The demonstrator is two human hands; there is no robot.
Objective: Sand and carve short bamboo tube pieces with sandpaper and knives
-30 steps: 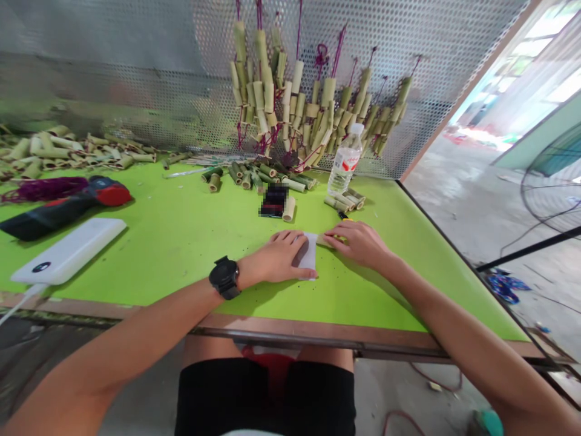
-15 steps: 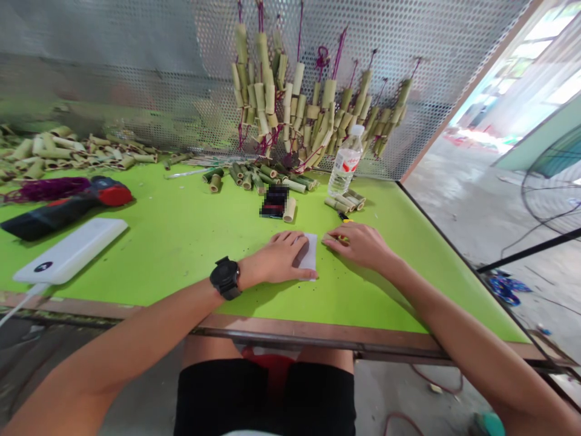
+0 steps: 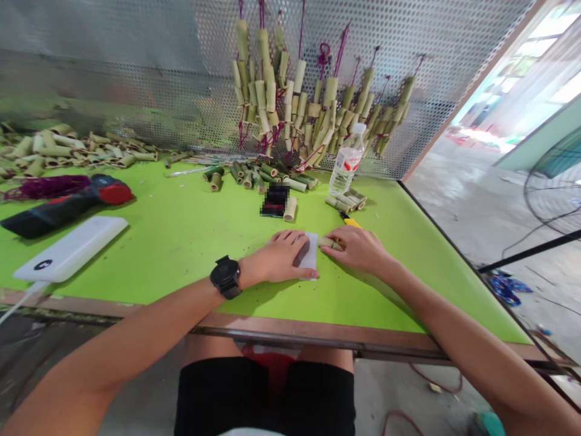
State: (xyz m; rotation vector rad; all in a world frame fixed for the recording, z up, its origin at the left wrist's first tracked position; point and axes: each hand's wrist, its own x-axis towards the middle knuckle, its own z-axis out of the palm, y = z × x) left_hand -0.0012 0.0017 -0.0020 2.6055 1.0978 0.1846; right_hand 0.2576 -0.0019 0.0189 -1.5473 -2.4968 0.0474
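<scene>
My left hand point(image 3: 284, 255) lies flat over a small pale sheet of paper point(image 3: 310, 257), thumb stretched along its lower edge. The hand covers much of the sheet. Just right of it, my right hand point(image 3: 361, 248) grips a short piece of bamboo point(image 3: 331, 243) between thumb and fingers, close to the sheet's right edge. Part of the bamboo is hidden by the fingers. Beyond the right hand lies a yellow and black cutter point(image 3: 349, 220), partly covered by the hand.
A phone point(image 3: 275, 201) and an upright bamboo tube point(image 3: 290, 209) stand ahead. Behind are cut bamboo pieces point(image 3: 247, 177) and a water bottle point(image 3: 348, 160). On the left lie a power bank point(image 3: 72, 249), a power tool point(image 3: 68, 206) and a bamboo pile point(image 3: 49, 151). Strung bamboo hangs on the mesh.
My right hand has shifted slightly and turned, so more of the bamboo piece and of the yellow cutter shows. My left hand stays on the paper.
</scene>
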